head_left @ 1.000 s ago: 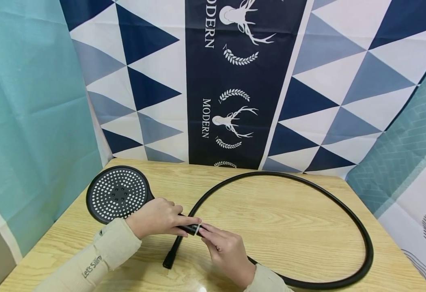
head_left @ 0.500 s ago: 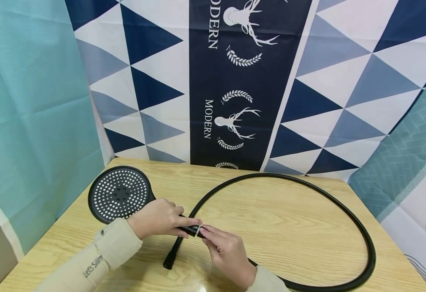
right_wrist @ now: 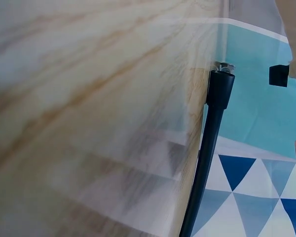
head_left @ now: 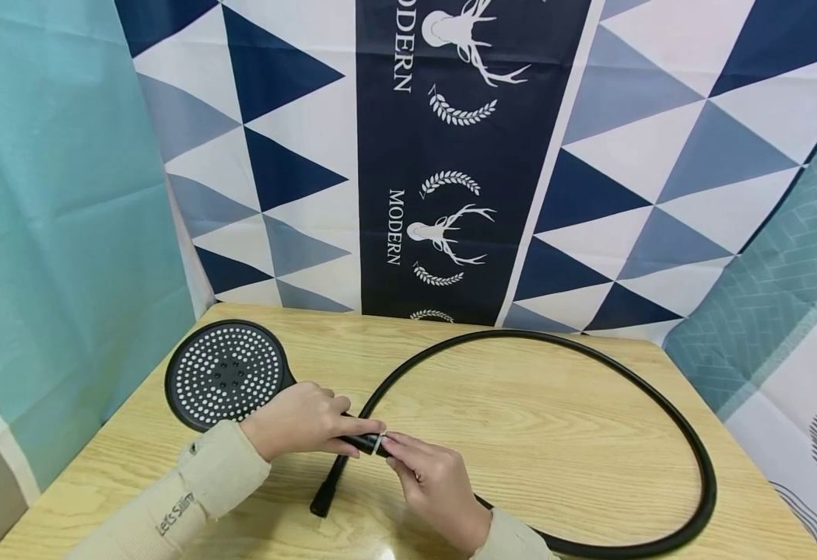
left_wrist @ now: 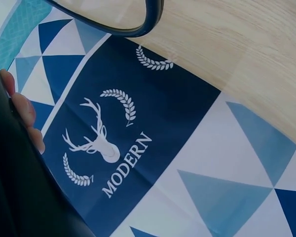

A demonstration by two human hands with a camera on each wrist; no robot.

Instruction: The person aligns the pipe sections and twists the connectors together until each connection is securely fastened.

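A black shower head (head_left: 226,376) with a round face of pale dots lies to the left in the head view. My left hand (head_left: 299,422) grips its handle, the index finger stretched along it. At the handle's end shows a thin white ring (head_left: 378,444). My right hand (head_left: 436,484) pinches the black piece right at that ring, fingers and thumb covering most of it. A black shower hose (head_left: 685,432) loops over the table and runs behind the right wrist. Its loose end fitting (right_wrist: 220,89) stands out in the right wrist view. Left fingers (left_wrist: 24,109) edge the left wrist view.
Everything lies on a pale wood-grain table (head_left: 555,443). A patterned cloth (head_left: 443,155) with triangles and deer heads hangs along the back edge. Teal cloth (head_left: 72,233) closes off the left side, and another patterned cloth (head_left: 801,311) hangs on the right.
Both hands keep their hold at the handle's end, with barely any visible movement. The head view shifts slightly and returns.
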